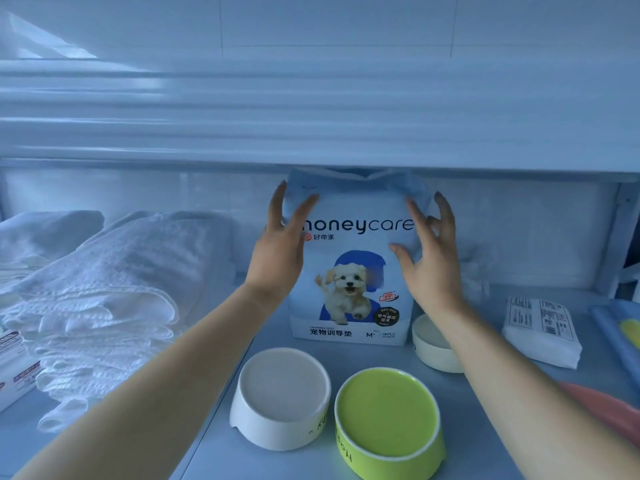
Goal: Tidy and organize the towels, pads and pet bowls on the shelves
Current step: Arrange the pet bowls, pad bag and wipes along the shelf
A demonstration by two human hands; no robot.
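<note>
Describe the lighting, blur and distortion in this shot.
Head view: cool blue cast, dim under the upper shelf, whose edge is smeared into streaks; the pad pack print and green bowl are sharp; wide-angle bending stretches both forearms at the bottom corners; no strong glare.

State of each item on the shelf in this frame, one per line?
Pad bag: upright, left hand and right hand on its sides.
Towels: folded, stacked.
White bowl: upright, empty.
Green bowl: upright, empty.
Small white bowl: upright, partly hidden.
Wrapped white pack: lying flat.
</note>
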